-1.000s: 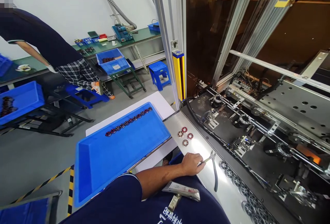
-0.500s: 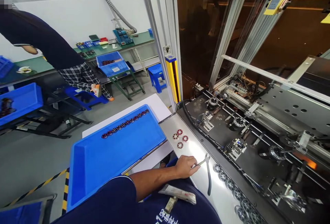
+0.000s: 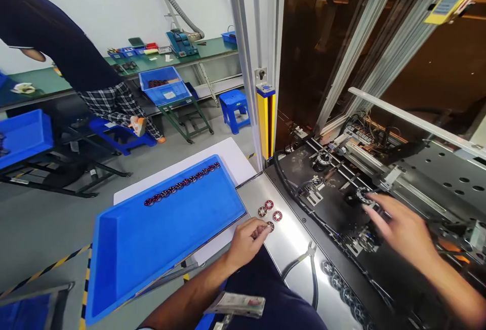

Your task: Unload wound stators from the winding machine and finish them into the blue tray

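My left hand [image 3: 246, 243] is closed in a pinch at the edge of a small round motor stator [image 3: 271, 227] on the metal ledge [image 3: 290, 241]. Three more stators with dark red windings, one of them this stator [image 3: 277, 216], lie just beyond it. Over the machine bed, my right hand [image 3: 404, 226] has thumb and fingers apart, close beside a round fixture [image 3: 363, 195] holding a ring-shaped part; contact is unclear. Cutting pliers [image 3: 312, 251] with dark handles lie spread on the ledge. Grey spoked cores [image 3: 336, 282] line the ledge at lower right.
A blue tray [image 3: 125, 269] at left holds a row of stators [image 3: 186, 182]. A metal post with a yellow light bar [image 3: 266, 122] rises beside the machine. Cables [image 3: 315, 218] edge the machine bed [image 3: 296, 163]. A co-worker [image 3: 72, 46] leans over a green bench.
My left hand has left the pliers' handle and moved left and up to a stator. My right hand has come into view over the machine. The view has shifted slightly.
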Tool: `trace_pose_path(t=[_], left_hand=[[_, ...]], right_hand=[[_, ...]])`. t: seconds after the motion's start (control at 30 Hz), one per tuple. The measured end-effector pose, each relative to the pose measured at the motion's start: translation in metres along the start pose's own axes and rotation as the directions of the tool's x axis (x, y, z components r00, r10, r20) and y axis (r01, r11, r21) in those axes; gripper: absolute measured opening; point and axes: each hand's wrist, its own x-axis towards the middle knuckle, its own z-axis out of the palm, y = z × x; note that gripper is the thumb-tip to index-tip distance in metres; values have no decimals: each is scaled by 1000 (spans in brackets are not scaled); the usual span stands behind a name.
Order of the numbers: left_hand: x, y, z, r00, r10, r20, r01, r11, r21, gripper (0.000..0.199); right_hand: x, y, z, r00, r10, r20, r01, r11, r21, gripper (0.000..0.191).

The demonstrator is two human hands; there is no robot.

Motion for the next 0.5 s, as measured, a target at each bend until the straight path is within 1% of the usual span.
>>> trace_pose_path(t=[0.07,0.13,0.2,0.23,0.3,0.37,0.43,0.5], left_hand=[[3,-3,-14,997,-18,-74,19,1000,14,23],[5,-5,-26,990,-27,-139,32,999,35,23],[7,-8,-37,982,-26,-189,38,998,58,23],[9,-9,-41,978,-23,-208,39,997,71,23],[13,-13,-46,973,-14,-230,37,995,96,21],[20,-17,-48,972,2,-237,26,993,114,19],[29,-21,-47,974,30,-226,-2,992,123,16],[44,-23,-42,978,78,-194,-55,991,121,16]], right_hand=[[49,1,39,996,-64,58,62,998,21,38],[96,1,79,989,-98,113,96,995,27,34],[130,1,109,982,-108,152,105,994,32,30],[140,1,119,980,-105,168,100,994,37,29],[149,5,130,977,-78,200,69,996,53,29],[148,12,133,973,-23,231,6,997,74,29],[144,21,134,964,67,258,-95,991,94,29],[141,31,136,935,196,294,-235,966,104,29]])
